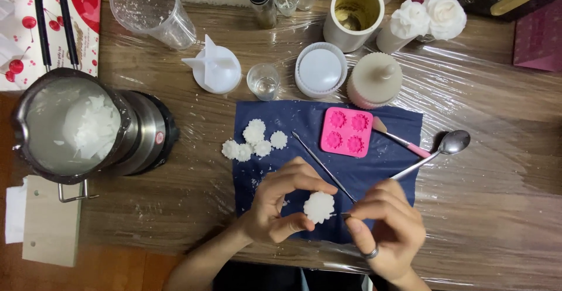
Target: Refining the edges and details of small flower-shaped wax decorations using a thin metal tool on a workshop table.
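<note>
My left hand pinches a white flower-shaped wax piece just above a dark blue cloth. My right hand, with a ring on one finger, holds a thin metal pick whose shaft runs up and to the left, beside the wax piece. Several more white wax flowers lie at the cloth's left edge. A pink silicone flower mould rests on the cloth further back.
A metal pitcher of white wax flakes stands at the left on a small heater. Also around: a spoon, a pink-handled brush, a small glass, white moulds, plastic cups, bottles, and white wax roses. Plastic film covers the wooden table.
</note>
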